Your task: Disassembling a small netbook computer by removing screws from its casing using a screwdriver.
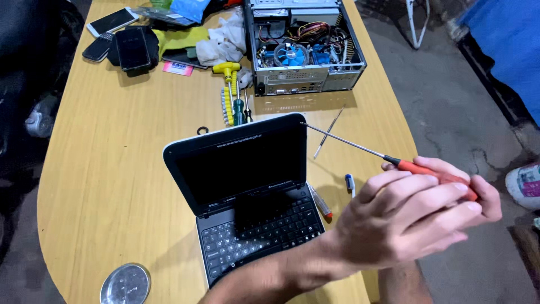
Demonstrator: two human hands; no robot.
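Note:
A small black netbook (242, 163) with a white-edged lid stands open on the wooden table (112, 169), its screen dark. Both my hands are closed around the red handle of a long thin screwdriver (349, 142), to the right of the netbook. My left hand (405, 219) lies in front and covers most of the handle. My right hand (488, 198) grips it from behind, with only its fingers showing. The shaft slants up and left, and its tip reaches the lid's top right corner.
An open desktop computer case (304, 48) stands at the back. Yellow-handled tools (230, 84), a white cloth (225, 39) and phones (132, 48) lie behind the netbook. A thin rod (329, 132), a red-tipped pen-like tool (320, 204) and a round metal lid (125, 284) lie nearby.

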